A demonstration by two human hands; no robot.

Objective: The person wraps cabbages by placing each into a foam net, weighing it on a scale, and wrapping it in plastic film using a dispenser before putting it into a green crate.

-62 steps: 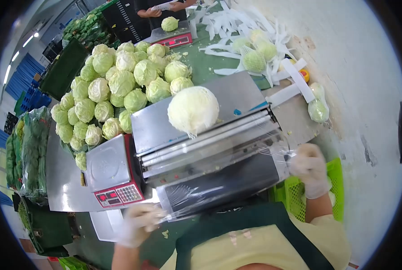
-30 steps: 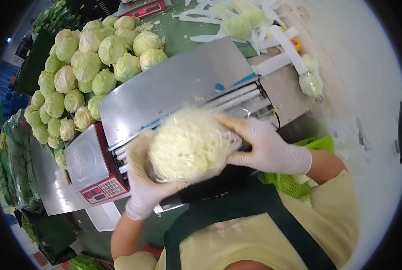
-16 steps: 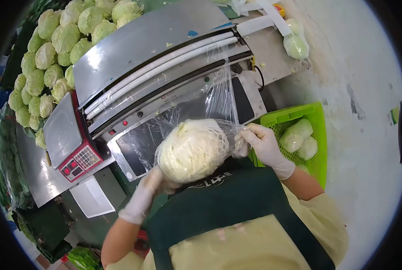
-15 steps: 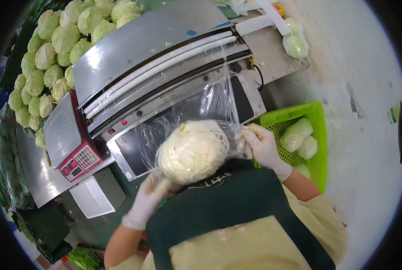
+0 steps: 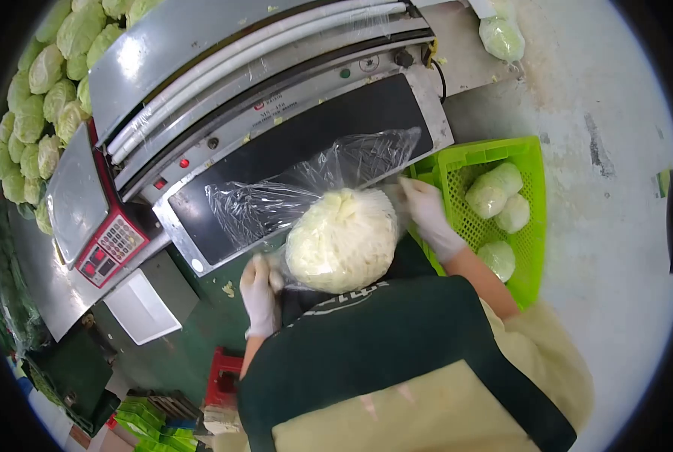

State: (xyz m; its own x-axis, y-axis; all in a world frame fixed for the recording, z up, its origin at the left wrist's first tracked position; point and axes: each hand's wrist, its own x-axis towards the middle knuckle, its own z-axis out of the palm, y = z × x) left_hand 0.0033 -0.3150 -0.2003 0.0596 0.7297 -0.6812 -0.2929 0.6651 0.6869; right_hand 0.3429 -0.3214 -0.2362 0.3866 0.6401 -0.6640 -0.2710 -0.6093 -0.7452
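A pale cabbage (image 5: pixel 342 248) hangs in clear plastic film at the front of the wrapping machine, close to the apron. My left hand (image 5: pixel 261 292), in a white glove, is closed on the film at the cabbage's left side. On the other side, my gloved right hand (image 5: pixel 429 213) grips the film; its fingertips are slightly blurred. Loose film (image 5: pixel 314 177) spreads from the cabbage over the machine's black plate (image 5: pixel 321 128).
Green crate (image 5: pixel 531 226) at right holds several wrapped cabbages (image 5: pixel 495 190). Another wrapped cabbage (image 5: pixel 501 38) lies on the bench at the back right. Unwrapped cabbages (image 5: pixel 58 98) are piled at the left, behind a red scale (image 5: pixel 110 245). A white tray (image 5: pixel 142 307) sits below the scale.
The film no longer stretches up to the rollers; its loose end now lies over the black plate. My hands have moved farther out from the cabbage, which has turned. The camera view has shifted.
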